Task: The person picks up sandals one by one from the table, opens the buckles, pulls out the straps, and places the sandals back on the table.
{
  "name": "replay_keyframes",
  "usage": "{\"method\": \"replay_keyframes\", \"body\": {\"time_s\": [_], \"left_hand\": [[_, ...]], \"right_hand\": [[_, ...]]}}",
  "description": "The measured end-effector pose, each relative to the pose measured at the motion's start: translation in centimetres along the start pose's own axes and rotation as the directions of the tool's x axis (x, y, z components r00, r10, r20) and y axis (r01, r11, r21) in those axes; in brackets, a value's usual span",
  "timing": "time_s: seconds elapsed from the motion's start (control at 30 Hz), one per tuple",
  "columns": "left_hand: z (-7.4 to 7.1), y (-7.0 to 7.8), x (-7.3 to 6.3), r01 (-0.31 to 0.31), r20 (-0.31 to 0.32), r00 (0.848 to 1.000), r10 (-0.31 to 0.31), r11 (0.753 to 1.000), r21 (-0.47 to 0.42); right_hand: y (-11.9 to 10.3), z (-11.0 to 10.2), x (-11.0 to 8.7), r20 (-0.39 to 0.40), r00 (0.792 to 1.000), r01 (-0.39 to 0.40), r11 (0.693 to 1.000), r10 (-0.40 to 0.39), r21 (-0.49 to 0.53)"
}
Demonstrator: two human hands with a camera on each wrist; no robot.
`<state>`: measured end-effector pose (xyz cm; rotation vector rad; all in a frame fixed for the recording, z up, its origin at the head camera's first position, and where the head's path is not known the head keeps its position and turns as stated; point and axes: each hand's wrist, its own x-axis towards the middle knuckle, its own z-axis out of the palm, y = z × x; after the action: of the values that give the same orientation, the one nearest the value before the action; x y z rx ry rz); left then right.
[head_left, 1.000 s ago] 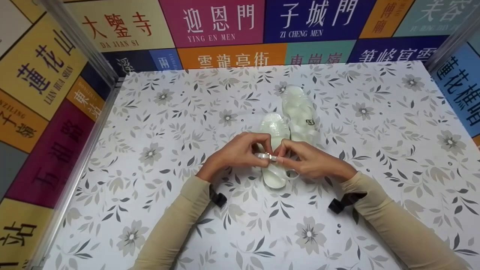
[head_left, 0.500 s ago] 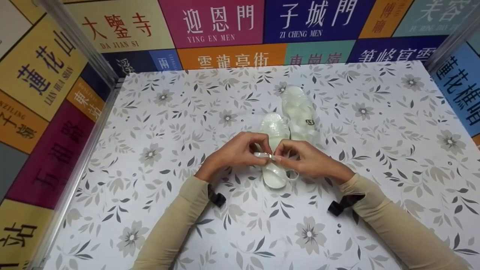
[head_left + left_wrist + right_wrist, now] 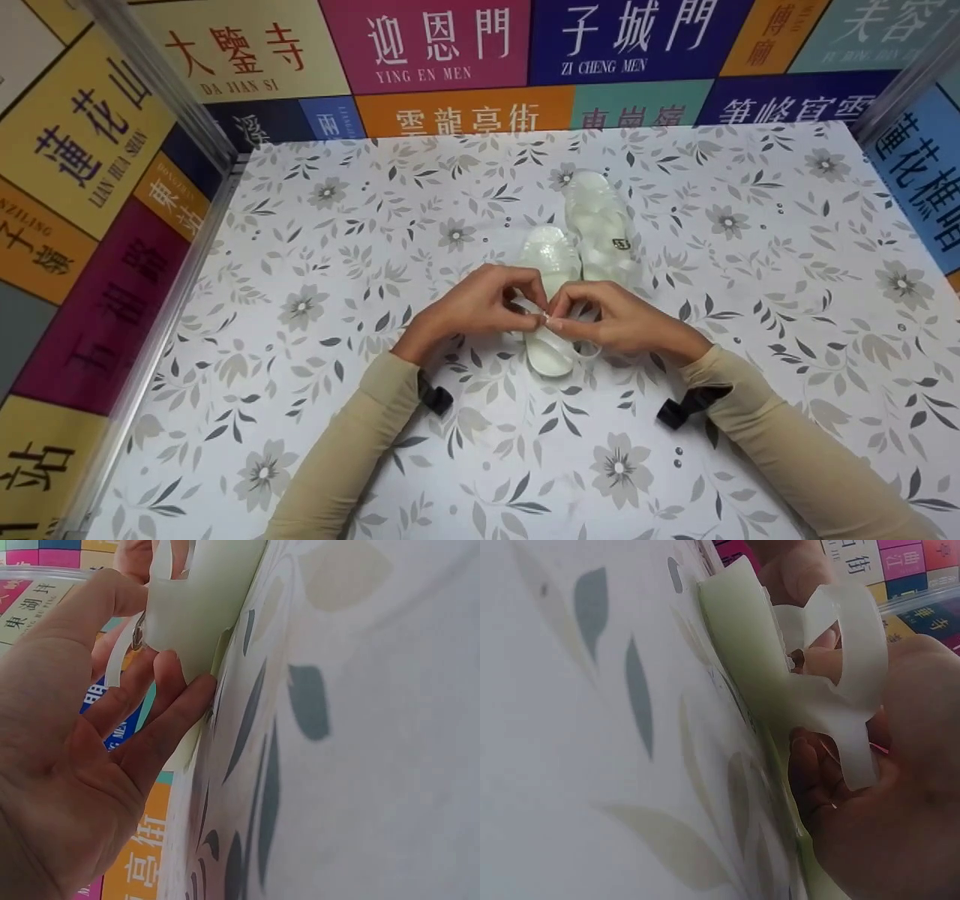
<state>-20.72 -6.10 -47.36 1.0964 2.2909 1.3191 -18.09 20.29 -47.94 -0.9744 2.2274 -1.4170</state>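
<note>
Two pale, whitish-green sandals lie side by side, the near sandal (image 3: 553, 361) under both hands and the far sandal (image 3: 594, 201) behind it to the right. My left hand (image 3: 480, 301) pinches the near sandal's strap between thumb and index finger. From the other side my right hand (image 3: 619, 321) pinches the same strap, fingertips meeting the left ones. In the left wrist view a small metal buckle (image 3: 138, 637) sits on the strap, and some left fingers rest against the sandal's side. A looped white strap (image 3: 868, 645) stands up in the right wrist view. Fingertips mostly hide the buckle from above.
A table (image 3: 420, 465) covered in a floral print carries the sandals. Panels with colourful lettering (image 3: 442, 45) rise behind it and along the left and right sides. A dark camera band (image 3: 435, 396) is worn on each wrist.
The strap and buckle, visible between the fingertips earlier, are now mostly covered by them. Both hands shift only slightly, and the sandals stay in place.
</note>
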Motion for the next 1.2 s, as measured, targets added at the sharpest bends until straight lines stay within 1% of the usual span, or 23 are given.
{"method": "replay_keyframes", "body": {"time_s": [0.07, 0.2, 0.33, 0.5, 0.6, 0.73, 0.93, 1.2], "left_hand": [[-0.04, 0.1, -0.08, 0.002, -0.001, 1.0, -0.002, 1.0, 0.003], [-0.15, 0.07, -0.11, 0.009, 0.002, 1.0, -0.009, 1.0, -0.027], [-0.25, 0.05, -0.11, 0.003, 0.013, 1.0, -0.003, 0.999, -0.04], [-0.3, 0.2, -0.13, -0.004, 0.023, 1.0, 0.004, 1.0, -0.021], [-0.29, 0.14, -0.12, -0.014, 0.029, 0.999, 0.015, 0.999, -0.03], [-0.31, -0.13, -0.12, -0.026, 0.035, 0.999, 0.029, 0.997, -0.074], [-0.47, -0.48, -0.24, -0.029, 0.056, 0.998, 0.036, 0.991, -0.129], [-0.58, -0.51, -0.17, -0.038, 0.086, 0.995, 0.049, 0.991, -0.127]], "right_hand": [[-0.11, -0.02, 0.02, -0.013, 1.0, -0.015, 1.0, 0.015, -0.01], [-0.39, -0.01, -0.01, -0.049, 0.998, -0.05, 0.997, 0.048, -0.053], [-0.28, -0.03, -0.02, -0.057, 0.997, -0.048, 0.996, 0.043, -0.081], [-0.1, -0.06, 0.01, -0.055, 0.998, -0.026, 0.996, 0.022, -0.081], [-0.19, 0.04, -0.01, -0.068, 0.997, -0.047, 0.996, 0.042, -0.08], [-0.38, 0.21, -0.06, -0.094, 0.992, -0.087, 0.993, 0.08, -0.08], [-0.47, 0.29, 0.01, -0.119, 0.988, -0.109, 0.991, 0.1, -0.072], [-0.72, 0.23, 0.04, -0.12, 0.986, -0.128, 0.988, 0.118, -0.083]]}}
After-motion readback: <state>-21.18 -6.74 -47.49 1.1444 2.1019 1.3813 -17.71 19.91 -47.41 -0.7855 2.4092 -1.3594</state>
